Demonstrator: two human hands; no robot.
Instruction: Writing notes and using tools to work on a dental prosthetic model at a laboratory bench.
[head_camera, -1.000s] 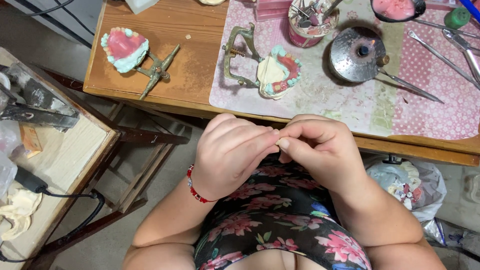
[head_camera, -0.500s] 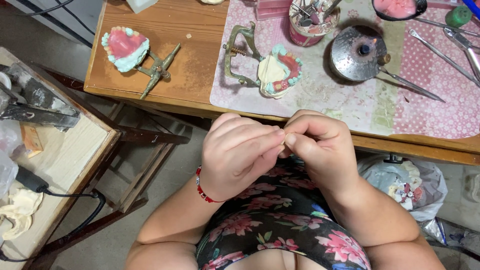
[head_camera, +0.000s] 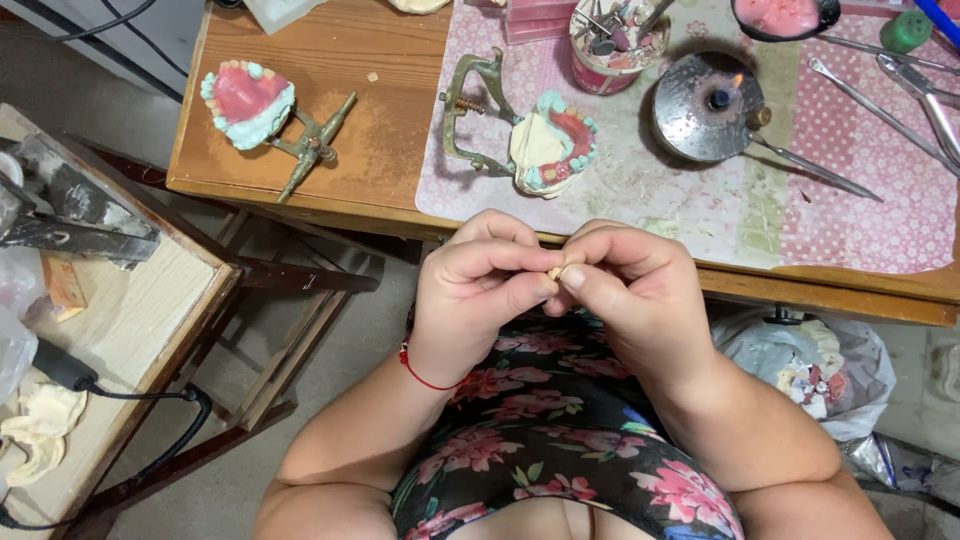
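Both hands meet just in front of the counter (head_camera: 330, 200) edge, above the lap, and pinch one tiny cream-coloured piece (head_camera: 556, 270) between their fingertips. The left hand (head_camera: 480, 285) curls with its knuckles up, thumb and forefinger closed on the near side of the piece; the right hand (head_camera: 630, 290) closes on it from the other side, thumb tip pressed to it. What the piece is cannot be told for certain; it is too small, though it looks like a single false tooth or a crumb of wax.

Taking the hinged dental model (head_camera: 545, 150) on the pink mat (head_camera: 850, 200) as the landmark: the piece is held directly below it, off the counter. A lit spirit burner (head_camera: 712, 110) stands just right of the model, a long metal tool (head_camera: 810, 168) running out from it to the right. A pot of burs and small tools (head_camera: 608, 40) stands above and a little right of the model. A second model (head_camera: 247, 100) with pink gums lies well left of it on bare wood.

To do this fine fingertip work well, I judge it best to keep the grip light and to turn the piece with the fingertips rather than the wrists. Since the piece hangs over the lap and floor, it would be easily lost if dropped, so holding it over the mat would be safer.
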